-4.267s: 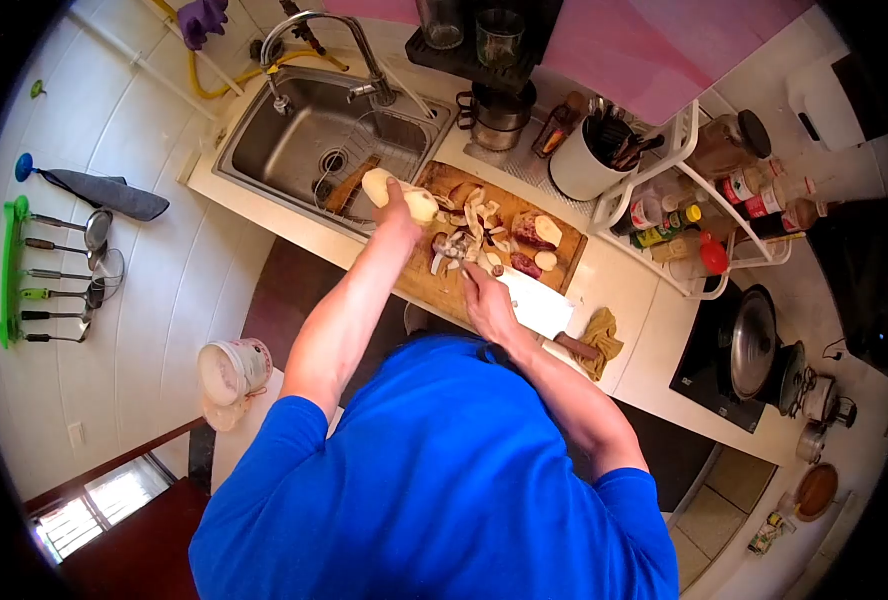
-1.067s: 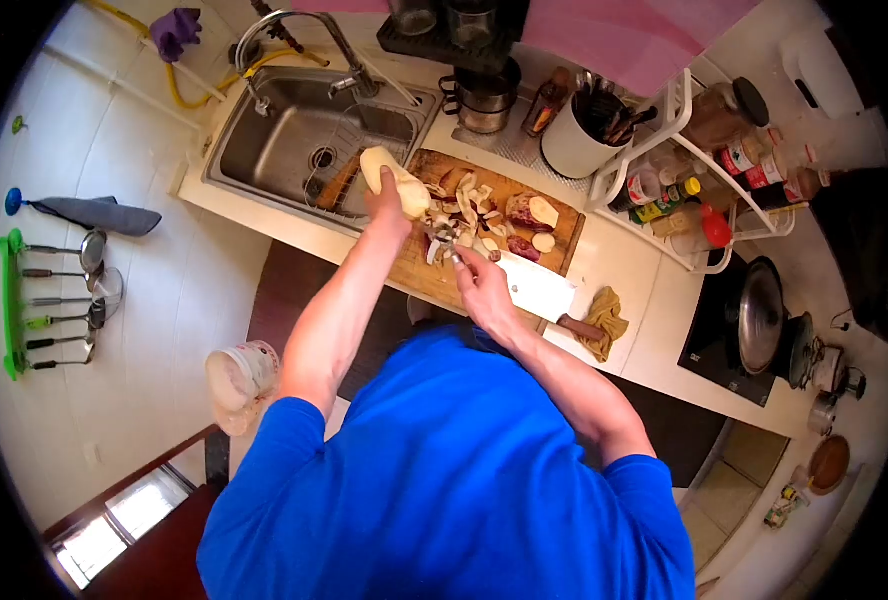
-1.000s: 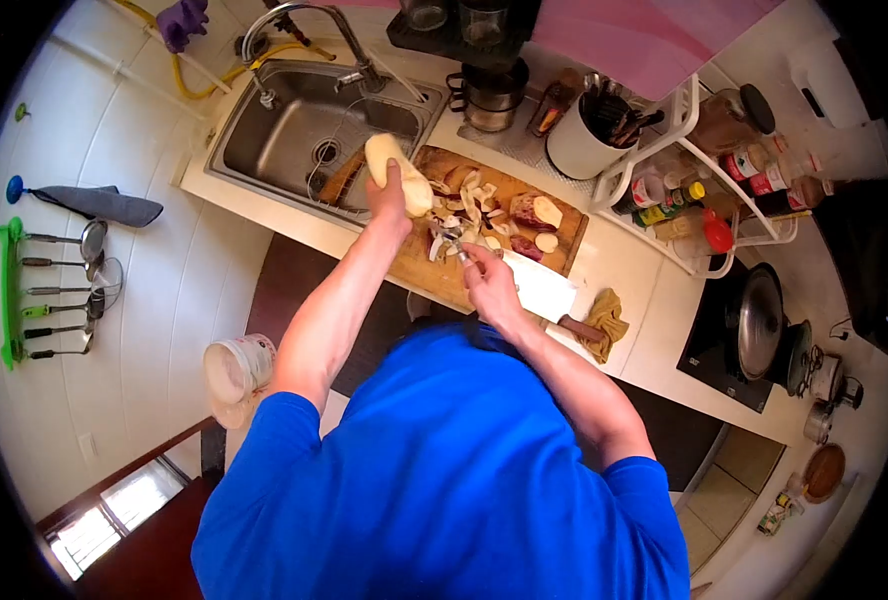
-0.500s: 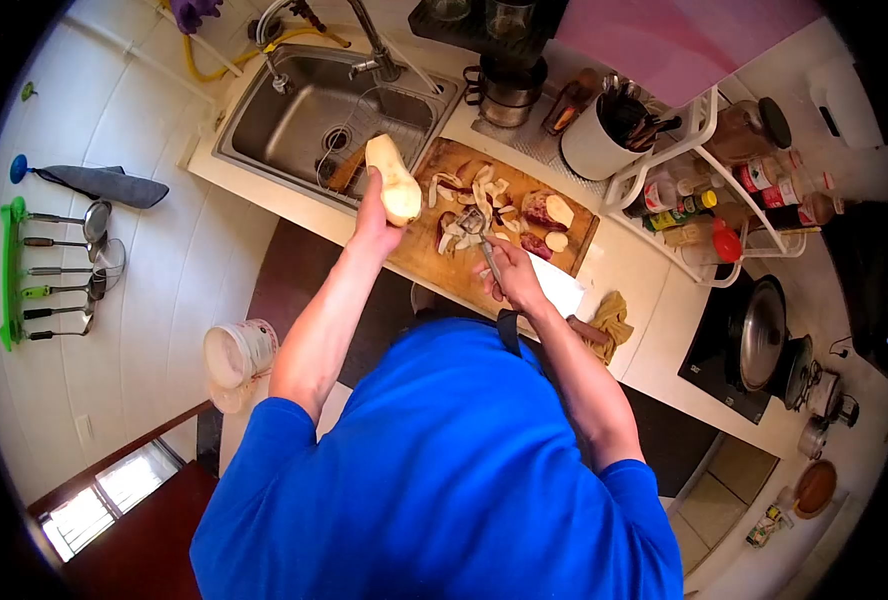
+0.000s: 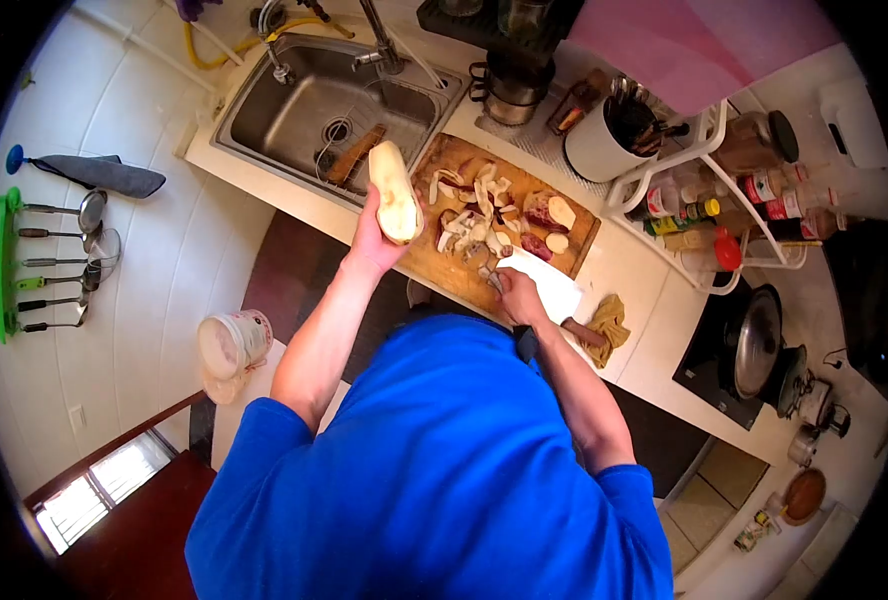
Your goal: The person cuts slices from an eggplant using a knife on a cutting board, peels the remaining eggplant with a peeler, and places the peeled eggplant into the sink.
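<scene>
My left hand (image 5: 377,238) is wrapped round the lower end of a peeled, pale sweet potato (image 5: 394,190), held up over the left edge of the wooden cutting board (image 5: 424,262). My right hand (image 5: 520,296) is closed round a peeler (image 5: 487,265), its head low over the board's near side. Peelings (image 5: 479,200) with reddish skin are strewn across the board. At its right side lie a cut, red-skinned sweet potato piece (image 5: 544,210) and smaller cut pieces (image 5: 536,246). A cleaver (image 5: 549,285) with a bright blade lies beside my right hand, its wooden handle pointing towards me.
Left of the board is a steel sink (image 5: 294,110) with a brown, elongated object (image 5: 356,155) in it. A yellowish cloth (image 5: 612,322) lies by the cleaver handle. A white utensil holder (image 5: 604,140) and a bottle rack (image 5: 709,200) stand behind, right. A lidded pan (image 5: 757,340) sits further right.
My right hand has moved slightly right and nearer to me with the peeler, beside the cleaver blade. The sweet potato in my left hand has turned a little and moved slightly.
</scene>
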